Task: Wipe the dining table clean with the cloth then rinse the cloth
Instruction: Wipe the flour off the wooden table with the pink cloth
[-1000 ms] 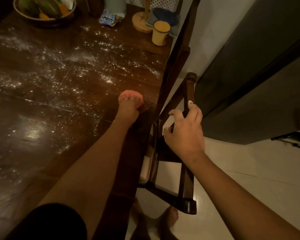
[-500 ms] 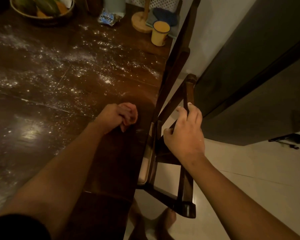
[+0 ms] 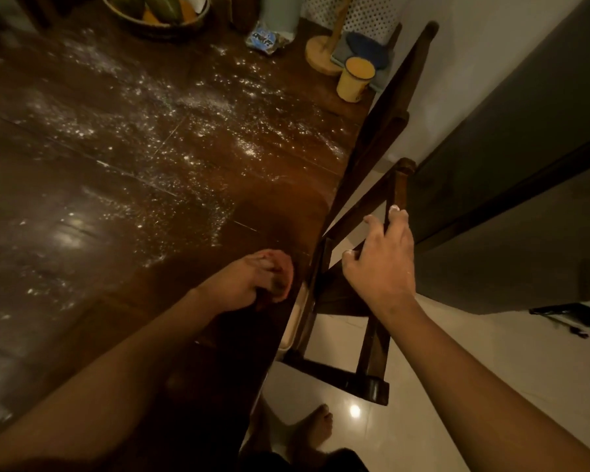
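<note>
A dark wooden dining table (image 3: 123, 206) fills the left of the head view, dusted with white powder (image 3: 198, 114) across its middle and far part. My left hand (image 3: 249, 281) grips a bunched pink cloth (image 3: 285, 275) and presses it on the table close to the right edge. The strip around the cloth looks free of powder. My right hand (image 3: 380, 264) holds the top rail of a dark wooden chair (image 3: 375, 342) that stands against the table's right side.
At the far end stand a fruit bowl (image 3: 157, 11), a snack packet (image 3: 264, 37), a wooden stand (image 3: 322, 54) and a yellow cup (image 3: 355, 78). A second chair back (image 3: 399, 97) leans at the table edge. A dark cabinet (image 3: 511, 185) rises to the right. Pale floor tiles (image 3: 474, 352) lie below, with my bare feet (image 3: 315, 430).
My left hand has pulled the cloth back along the table's right edge towards me. My right hand has stayed on the chair rail.
</note>
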